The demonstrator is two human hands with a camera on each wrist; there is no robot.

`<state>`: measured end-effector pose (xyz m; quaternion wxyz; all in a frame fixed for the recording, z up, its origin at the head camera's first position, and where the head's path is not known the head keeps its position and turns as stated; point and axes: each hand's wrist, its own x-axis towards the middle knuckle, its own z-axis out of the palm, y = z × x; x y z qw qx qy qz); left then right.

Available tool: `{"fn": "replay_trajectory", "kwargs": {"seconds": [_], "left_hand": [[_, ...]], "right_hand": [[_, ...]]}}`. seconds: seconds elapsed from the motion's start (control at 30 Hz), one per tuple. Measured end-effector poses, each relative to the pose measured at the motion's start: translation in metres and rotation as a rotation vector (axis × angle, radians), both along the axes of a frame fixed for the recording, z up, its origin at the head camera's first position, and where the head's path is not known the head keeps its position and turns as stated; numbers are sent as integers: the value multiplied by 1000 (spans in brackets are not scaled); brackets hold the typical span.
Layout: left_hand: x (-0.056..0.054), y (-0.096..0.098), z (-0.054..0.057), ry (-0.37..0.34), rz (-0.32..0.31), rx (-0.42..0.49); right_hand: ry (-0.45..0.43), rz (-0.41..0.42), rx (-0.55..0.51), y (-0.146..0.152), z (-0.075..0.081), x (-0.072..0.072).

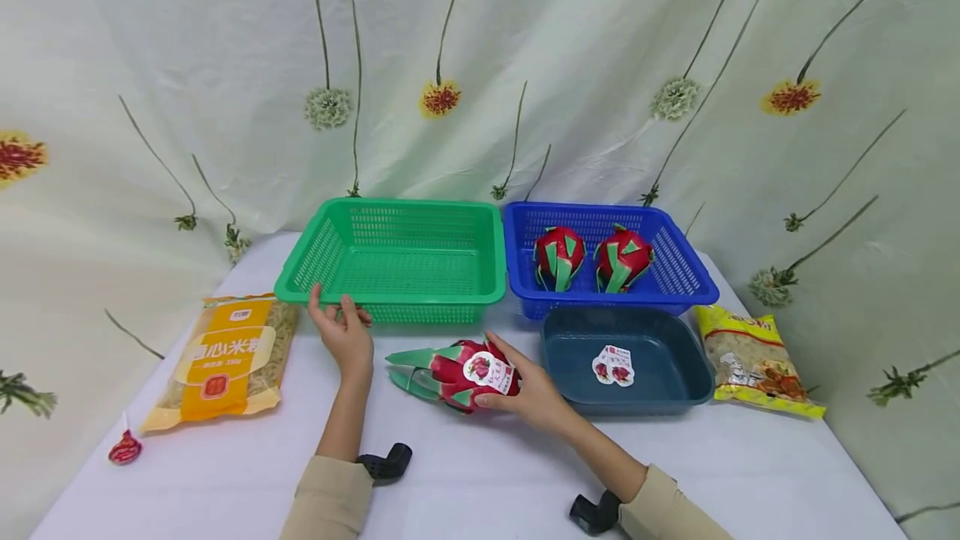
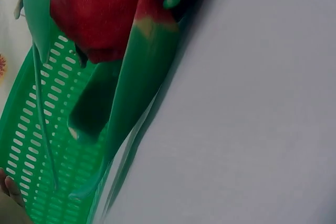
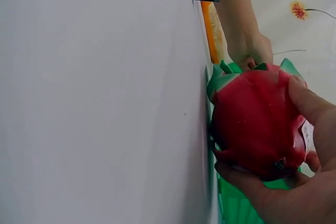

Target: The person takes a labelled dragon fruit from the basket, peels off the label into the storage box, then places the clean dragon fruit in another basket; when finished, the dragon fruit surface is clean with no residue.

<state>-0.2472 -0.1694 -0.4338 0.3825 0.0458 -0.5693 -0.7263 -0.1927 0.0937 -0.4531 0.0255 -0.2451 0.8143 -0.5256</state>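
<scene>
My right hand (image 1: 528,394) holds a red dragon fruit (image 1: 447,373) with long green leaf tips, low over or on the white cloth. A white sticker (image 1: 487,371) with a fruit picture is on its side. Fingers and thumb curve round its blunt end in the right wrist view, where the fruit (image 3: 257,119) fills the grasp. My left hand (image 1: 345,336) is by the front rim of the green basket (image 1: 408,300), fingers loosely bent and holding nothing. Whether it touches the rim I cannot tell. Only its fingertips (image 2: 11,190) show in the left wrist view.
Two dragon fruits (image 1: 559,258) sit in the blue basket (image 1: 600,300). In front of it, a dark tray (image 1: 675,369) contains several stickers (image 1: 613,365). An orange bag (image 1: 228,357) and red lollipop (image 1: 125,447) lie left; a yellow bag (image 1: 757,361) lies right.
</scene>
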Motion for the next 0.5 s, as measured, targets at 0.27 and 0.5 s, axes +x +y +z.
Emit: {"fn": "replay_trajectory", "kwargs": {"seconds": [0.27, 0.5], "left_hand": [[-1, 0, -3, -15, 14, -19], [-1, -1, -4, -38, 100, 61]], "right_hand": [[-7, -22, -177, -6, -12, -4], [-21, -8, -256, -8, 7, 8]]}}
